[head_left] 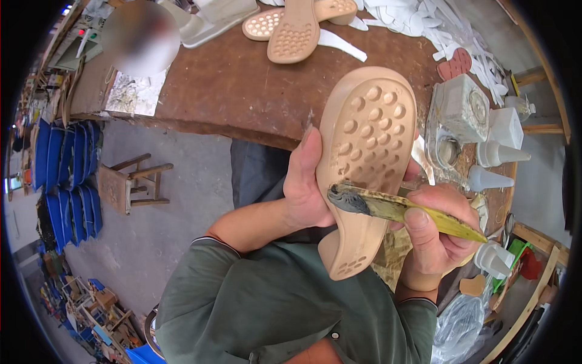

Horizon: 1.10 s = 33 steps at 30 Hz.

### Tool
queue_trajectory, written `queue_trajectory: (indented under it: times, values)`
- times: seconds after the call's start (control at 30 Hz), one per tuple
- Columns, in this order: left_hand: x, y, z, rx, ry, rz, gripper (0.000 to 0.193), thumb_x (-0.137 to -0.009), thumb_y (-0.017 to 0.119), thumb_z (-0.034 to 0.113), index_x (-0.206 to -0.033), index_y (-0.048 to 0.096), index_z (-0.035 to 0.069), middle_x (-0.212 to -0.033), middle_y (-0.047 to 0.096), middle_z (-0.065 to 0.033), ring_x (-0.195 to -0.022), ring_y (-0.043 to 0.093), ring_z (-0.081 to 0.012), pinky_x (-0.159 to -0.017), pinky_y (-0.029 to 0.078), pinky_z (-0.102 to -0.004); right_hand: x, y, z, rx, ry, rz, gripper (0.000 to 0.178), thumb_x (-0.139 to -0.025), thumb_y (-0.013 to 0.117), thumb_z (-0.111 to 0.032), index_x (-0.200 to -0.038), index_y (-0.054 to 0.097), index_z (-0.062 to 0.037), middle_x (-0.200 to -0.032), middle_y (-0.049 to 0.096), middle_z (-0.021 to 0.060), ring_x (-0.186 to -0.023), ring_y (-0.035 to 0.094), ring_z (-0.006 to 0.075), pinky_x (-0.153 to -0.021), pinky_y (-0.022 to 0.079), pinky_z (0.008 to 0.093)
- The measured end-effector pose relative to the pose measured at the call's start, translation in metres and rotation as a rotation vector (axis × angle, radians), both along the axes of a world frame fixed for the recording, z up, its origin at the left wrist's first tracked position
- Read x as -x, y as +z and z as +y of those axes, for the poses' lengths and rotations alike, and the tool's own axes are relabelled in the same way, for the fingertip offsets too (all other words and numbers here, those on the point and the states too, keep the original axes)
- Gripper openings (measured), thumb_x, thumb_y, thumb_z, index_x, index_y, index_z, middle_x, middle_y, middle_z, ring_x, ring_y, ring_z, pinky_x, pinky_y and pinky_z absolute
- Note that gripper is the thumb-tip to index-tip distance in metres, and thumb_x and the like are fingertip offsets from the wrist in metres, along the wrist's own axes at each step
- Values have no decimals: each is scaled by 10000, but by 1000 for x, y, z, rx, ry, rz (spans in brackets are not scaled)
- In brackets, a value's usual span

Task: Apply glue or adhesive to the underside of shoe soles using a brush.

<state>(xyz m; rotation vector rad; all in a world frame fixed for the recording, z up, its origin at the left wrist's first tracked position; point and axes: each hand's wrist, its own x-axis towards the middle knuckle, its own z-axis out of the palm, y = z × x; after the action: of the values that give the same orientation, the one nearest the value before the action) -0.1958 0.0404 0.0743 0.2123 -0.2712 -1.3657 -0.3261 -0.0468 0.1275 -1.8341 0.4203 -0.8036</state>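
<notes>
In front of my chest a tan heeled shoe sole is held up, with its dimpled face toward me. Its rounded front points away and its heel end comes down near my shirt. My left hand grips the sole along its left edge, the thumb up on the side. Between the thumb and fingers of my right hand is a brush with a worn yellow handle. The brush's dark, matted bristles touch or lie just over the sole, where the dimples end.
More tan soles and white cut pieces lie on the brown worktable. Along its right side stand a square pale container and cone-tipped bottles. A wooden stool and blue racks stand at left.
</notes>
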Motion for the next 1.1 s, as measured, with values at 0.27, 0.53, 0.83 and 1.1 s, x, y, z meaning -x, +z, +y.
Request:
queue_trajectory:
  times: [0.27, 0.53, 0.83, 1.1]
  values:
    - [-2, -49, 1, -194, 65, 145, 891, -824, 233, 729, -1438, 178, 87, -1408, 284, -261, -1183, 443, -434, -1016, 345, -509, 59, -15, -64, -319, -377, -116, 164, -829, 626, -86, -905, 600, 57, -704, 602, 113, -494, 544, 132, -444, 427, 224]
    - [38, -111, 63, -250, -277, -172, 811, -891, 291, 621, -1442, 100, 57, -1391, 333, -211, -1214, 441, -317, -1011, 346, -456, 86, -73, -148, -41, -564, 337, 165, -849, 651, -153, -925, 651, -6, -664, 552, -32, -537, 457, 39, -487, 353, 185]
    - [31, -87, 26, -352, -149, -154, 627, -938, 419, 343, -1423, 132, 68, -1318, 406, -206, -1107, 519, -305, -903, 448, -448, 78, -95, -167, 226, -495, 580, 221, -836, 634, -204, -885, 640, 12, -573, 545, 40, -537, 474, 69, -507, 402, 261]
    - [12, -80, 7, -362, -93, -217, 604, -923, 445, 341, -1396, 187, 68, -1273, 437, -227, -1008, 575, -337, -865, 476, -441, 84, -53, -146, -27, -603, 364, 174, -848, 647, -155, -913, 651, 7, -667, 575, -24, -540, 475, 40, -485, 376, 194]
